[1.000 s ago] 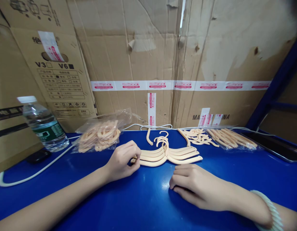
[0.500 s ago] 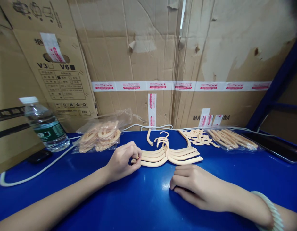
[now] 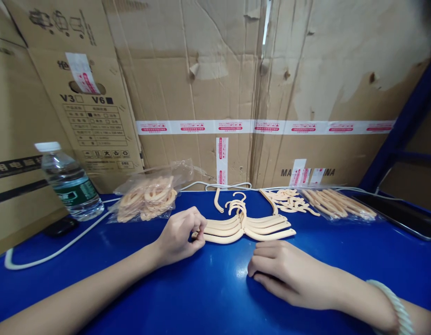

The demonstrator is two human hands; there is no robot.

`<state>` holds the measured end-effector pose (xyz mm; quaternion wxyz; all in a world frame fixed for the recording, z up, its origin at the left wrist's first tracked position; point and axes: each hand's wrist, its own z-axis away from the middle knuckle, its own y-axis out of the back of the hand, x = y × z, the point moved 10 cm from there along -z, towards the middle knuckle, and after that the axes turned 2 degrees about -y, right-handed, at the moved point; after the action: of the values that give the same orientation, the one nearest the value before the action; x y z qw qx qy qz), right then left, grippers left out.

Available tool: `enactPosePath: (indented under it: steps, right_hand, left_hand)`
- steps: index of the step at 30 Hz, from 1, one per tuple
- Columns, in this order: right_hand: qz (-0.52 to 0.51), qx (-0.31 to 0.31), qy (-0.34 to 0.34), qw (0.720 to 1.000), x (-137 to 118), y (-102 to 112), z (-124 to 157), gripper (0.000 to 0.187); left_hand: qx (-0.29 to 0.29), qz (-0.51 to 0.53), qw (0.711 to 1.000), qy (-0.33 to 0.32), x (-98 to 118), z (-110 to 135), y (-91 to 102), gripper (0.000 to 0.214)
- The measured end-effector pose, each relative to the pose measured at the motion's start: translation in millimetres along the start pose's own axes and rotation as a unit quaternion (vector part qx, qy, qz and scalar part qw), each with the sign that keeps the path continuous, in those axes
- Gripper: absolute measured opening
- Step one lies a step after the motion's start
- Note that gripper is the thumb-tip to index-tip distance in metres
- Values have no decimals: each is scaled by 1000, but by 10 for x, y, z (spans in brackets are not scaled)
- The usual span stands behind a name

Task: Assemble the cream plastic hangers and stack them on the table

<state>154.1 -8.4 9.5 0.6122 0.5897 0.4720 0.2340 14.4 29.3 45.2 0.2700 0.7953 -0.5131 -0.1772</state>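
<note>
- Compared with one second ago, in the head view the whole scene is shifted slightly to the right and down; both hands keep their places beside the hangers.
- Several pale hangers (image 3: 222,239) lie close together on the blue table (image 3: 201,298), in the middle, with their hooks toward the back.
- Left hand (image 3: 182,236) is at the left ends of the hangers. Its fingers are bent, with thumb and fingertips close around the end of the front one; I cannot tell if they grip it or only touch it.
- Right hand (image 3: 288,274) rests on the table, just in front of the right arms of the hangers. Its fingers are loosely curled and the palm is hidden, so I cannot tell if something is under it. On this wrist is a pale band (image 3: 393,302).
- Behind the hangers lie one curved piece (image 3: 218,201), and more to the right a loose pile of pieces (image 3: 292,202).
- At left, a clear bag (image 3: 159,193) holds pale pieces, near a water bottle (image 3: 76,186).
</note>
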Motion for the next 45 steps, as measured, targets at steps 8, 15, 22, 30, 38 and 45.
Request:
enactPosePath:
  steps: [8, 15, 22, 30, 38, 45]
  right_hand:
    - [3, 1, 2, 1000, 6, -6, 2, 16]
    - [-3, 15, 9, 1000, -4, 19, -1, 16]
    - [-23, 65, 16, 997, 29, 168, 12, 18]
    - [4, 225, -88, 970, 617, 876, -66, 14]
    - [46, 132, -153, 978, 1478, 758, -613, 30]
    - [34, 52, -123, 990, 1611, 539, -855, 42]
  left_hand:
    - [11, -12, 1000, -1, 10, -18, 35, 36]
    - [12, -32, 999, -7, 50, -78, 89, 31]
    - [-4, -64, 998, 12, 4, -179, 143, 15]
    - [-55, -73, 996, 12, -73, -400, 196, 12]
    - [-148, -89, 983, 58, -425, -530, -237, 19]
    - [-217, -87, 967, 98, -823, -434, -520, 32]
